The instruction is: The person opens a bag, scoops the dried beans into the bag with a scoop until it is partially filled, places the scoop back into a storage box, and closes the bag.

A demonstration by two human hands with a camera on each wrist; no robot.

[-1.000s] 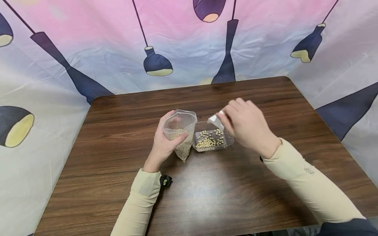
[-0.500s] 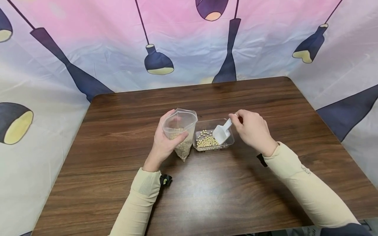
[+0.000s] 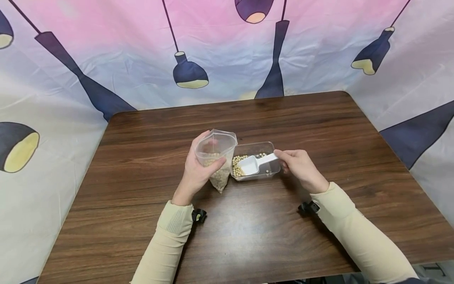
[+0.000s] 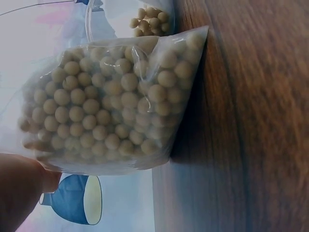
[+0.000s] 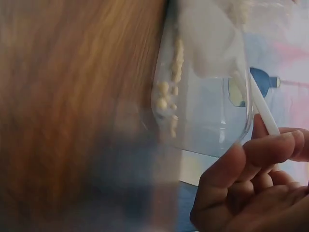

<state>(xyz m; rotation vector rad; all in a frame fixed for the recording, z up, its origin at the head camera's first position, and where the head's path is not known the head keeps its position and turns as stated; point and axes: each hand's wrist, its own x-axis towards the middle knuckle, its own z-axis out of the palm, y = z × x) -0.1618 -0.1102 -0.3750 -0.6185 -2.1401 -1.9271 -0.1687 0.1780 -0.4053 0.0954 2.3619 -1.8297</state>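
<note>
My left hand (image 3: 196, 170) grips a clear plastic bag (image 3: 220, 179) around its upper part, its mouth held wide. Small pale-yellow balls (image 4: 91, 106) fill the bag's lower part, and its bottom corner hangs at or just above the table. To the right of the bag stands a clear plastic tray (image 3: 257, 148) with more of these balls (image 3: 237, 167), mostly at its left end. My right hand (image 3: 299, 165) pinches the handle of a white scoop (image 3: 250, 165). The scoop's head lies low inside the tray, among the balls, pointing left toward the bag.
Bag and tray are on a dark brown wooden table (image 3: 152, 157). Behind the table hangs a cloth backdrop (image 3: 142, 71) printed with lamps. Dark bands with small devices (image 3: 307, 208) are on both wrists.
My right hand came down and right from above the tray, and the scoop dipped into it, then slid left. Balls shifted toward the tray's left end. My left hand holds the bag in place.
</note>
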